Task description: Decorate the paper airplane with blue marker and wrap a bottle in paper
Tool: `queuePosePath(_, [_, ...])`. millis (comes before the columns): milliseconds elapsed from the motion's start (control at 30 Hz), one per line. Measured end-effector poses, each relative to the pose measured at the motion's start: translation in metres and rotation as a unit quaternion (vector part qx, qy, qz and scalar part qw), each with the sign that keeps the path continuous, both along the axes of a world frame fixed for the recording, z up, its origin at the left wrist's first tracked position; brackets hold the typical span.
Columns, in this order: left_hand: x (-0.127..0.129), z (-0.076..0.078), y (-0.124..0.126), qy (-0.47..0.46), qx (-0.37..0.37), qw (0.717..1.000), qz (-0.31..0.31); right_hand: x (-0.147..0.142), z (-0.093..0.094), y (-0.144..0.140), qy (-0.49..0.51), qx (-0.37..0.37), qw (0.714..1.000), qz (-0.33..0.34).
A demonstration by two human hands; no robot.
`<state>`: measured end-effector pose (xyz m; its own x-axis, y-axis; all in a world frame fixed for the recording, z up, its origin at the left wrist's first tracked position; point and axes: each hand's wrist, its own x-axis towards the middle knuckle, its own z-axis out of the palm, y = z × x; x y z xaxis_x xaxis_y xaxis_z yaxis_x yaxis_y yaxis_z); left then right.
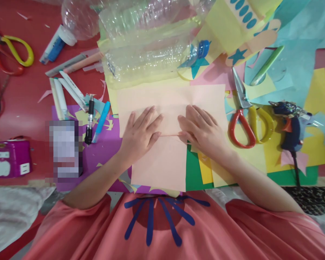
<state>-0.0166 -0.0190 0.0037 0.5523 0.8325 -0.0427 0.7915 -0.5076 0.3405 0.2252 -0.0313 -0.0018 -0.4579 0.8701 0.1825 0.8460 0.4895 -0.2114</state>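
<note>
Peach paper (162, 159): centre of the frame, lying flat over a purple sheet (103, 151) and other coloured sheets; a horizontal crease runs between the two hands at mid-height.
Left hand (139, 135): left of centre, palm down, fingers spread and extended, pressing flat on the peach paper at the crease; gripping nothing.
Right hand (202, 128): right of centre, palm down, fingers extended toward the left hand, fingertips on the crease; flat on the paper, gripping nothing.
Green sheet (192, 169): just right of the peach paper's lower half, partly under the right wrist.
Red-handled scissors (242, 119): right of the right hand, blades toward the top of the frame, resting on yellow paper.
Glue gun (291, 126): far right, dark blue, cord trailing toward the bottom edge.
Clear plastic bottle (148, 43): top centre, lying on its side just above the peach paper, blue cap (203, 48) toward the right.
Black pen (90, 121): left of the left hand, beside a blue pen (101, 121).
White sticks (63, 92): upper left, several fanned on the red table (21, 101).
Yellow-handled scissors (14, 54): upper left corner.
Purple box (11, 159): left edge, mid-lower.
</note>
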Motion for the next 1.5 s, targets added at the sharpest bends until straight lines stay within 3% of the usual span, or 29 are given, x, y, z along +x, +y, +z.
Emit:
queuePosePath(800, [0.004, 0.001, -0.001, 0.023, 0.013, 1.0, 0.008, -0.001, 0.0, -0.003, -0.014, 0.022, 1.0, -0.002])
queuePosePath(1067, [0.002, -0.007, 0.0, 0.015, 0.033, 0.999, 0.005, -0.02, 0.01, -0.017, 0.007, 0.084, 0.985, 0.149])
queuePosePath(1267, [0.002, -0.008, 0.0, 0.028, 0.041, 0.999, -0.003, -0.023, 0.009, -0.02, -0.003, 0.073, 0.988, 0.137])
queuePosePath(1500, [0.003, -0.009, 0.001, 0.042, 0.048, 0.998, -0.007, -0.009, 0.022, -0.027, -0.05, 0.034, 0.992, 0.11])
